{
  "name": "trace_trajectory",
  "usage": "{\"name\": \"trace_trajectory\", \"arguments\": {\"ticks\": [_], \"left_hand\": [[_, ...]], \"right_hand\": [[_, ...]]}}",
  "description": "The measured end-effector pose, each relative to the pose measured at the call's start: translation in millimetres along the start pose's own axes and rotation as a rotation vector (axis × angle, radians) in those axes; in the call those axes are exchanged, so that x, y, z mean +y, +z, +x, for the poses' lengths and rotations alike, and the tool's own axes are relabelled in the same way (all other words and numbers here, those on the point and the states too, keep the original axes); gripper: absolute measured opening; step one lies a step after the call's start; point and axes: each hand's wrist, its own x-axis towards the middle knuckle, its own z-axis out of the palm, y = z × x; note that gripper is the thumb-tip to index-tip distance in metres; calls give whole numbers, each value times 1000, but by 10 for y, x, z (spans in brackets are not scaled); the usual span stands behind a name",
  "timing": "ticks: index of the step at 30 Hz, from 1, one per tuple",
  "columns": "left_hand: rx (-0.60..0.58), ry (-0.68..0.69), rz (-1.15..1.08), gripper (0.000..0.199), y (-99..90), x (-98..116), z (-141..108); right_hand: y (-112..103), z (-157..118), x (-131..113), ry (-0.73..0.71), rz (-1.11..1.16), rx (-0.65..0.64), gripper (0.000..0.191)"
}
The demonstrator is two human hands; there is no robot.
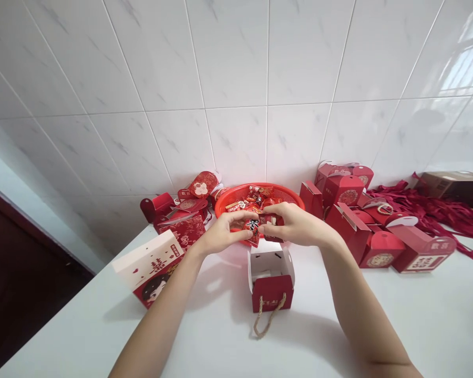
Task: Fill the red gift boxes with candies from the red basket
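Head view: a red packet (pixel 254 227) with a dark printed character is pinched between the thumb and fingers of the left hand (pixel 220 232), and just beside it the right hand (pixel 299 226) pinches a darker red packet (pixel 270 222); both are at the near side of the red basket (pixel 298 199), above the far end of the open box (pixel 274 291). Light pressure on the wrapper edges should do, since a hard squeeze could crush the contents; keeping both grips steady would stop one packet knocking the other loose. The box stands upright on the desk (pixel 211 336), its rope handle (pixel 276 310) drooping toward the person, clear of the opening. More packets (pixel 256 194) lie in the basket; red boxes (pixel 345 190) crowd the right, with dark red ribbons (pixel 405 205) beyond, and a printed carton (pixel 152 261) stands at left.
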Motion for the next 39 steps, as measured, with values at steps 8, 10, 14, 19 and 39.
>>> {"name": "trace_trajectory", "arguments": {"ticks": [8,10,14,19,39], "left_hand": [[-373,16,281,28,61,197,-105],[-372,-8,355,28,38,219,-125],[-365,-89,482,27,-31,257,-179],[-372,-170,539,34,-80,301,-235],[-644,-365,633,38,-31,562,-334]], "right_hand": [[-107,-112,26,-22,0,10,24],[-95,-97,39,-15,-12,-13,26],[-64,-54,56,25,-119,-85,34],[-51,-50,59,50,-190,-87,22],[-156,-271,-65,182,-378,-329,51]]}}
